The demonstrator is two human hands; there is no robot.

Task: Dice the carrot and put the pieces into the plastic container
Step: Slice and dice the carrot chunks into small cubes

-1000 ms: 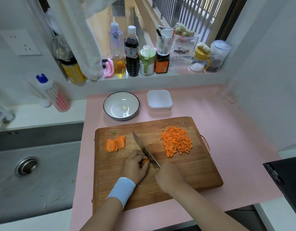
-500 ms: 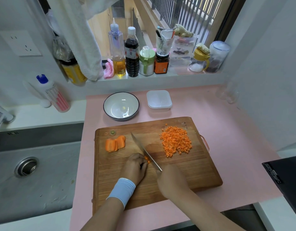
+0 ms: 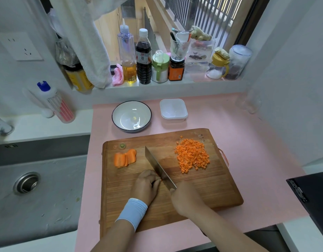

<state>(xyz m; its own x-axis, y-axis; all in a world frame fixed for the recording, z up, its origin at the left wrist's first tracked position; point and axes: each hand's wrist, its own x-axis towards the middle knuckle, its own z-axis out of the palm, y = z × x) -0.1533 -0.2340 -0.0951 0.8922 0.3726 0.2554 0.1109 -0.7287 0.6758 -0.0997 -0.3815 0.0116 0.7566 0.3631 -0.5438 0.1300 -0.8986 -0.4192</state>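
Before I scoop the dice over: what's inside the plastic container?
Plastic container: only its bare white bottom shows, with nothing lying on it. The near inner wall is hidden behind the rim.

The left hand's (image 3: 147,184) curled fingers hide whatever lies beneath them beside the knife (image 3: 159,170) blade. The knife's handle is buried inside the right hand (image 3: 186,197). The left edge cuts off the faucet (image 3: 1,124) and sink (image 3: 30,188), and the right edge cuts off a black appliance (image 3: 313,197). The bottle labels (image 3: 143,58) are too small to read.
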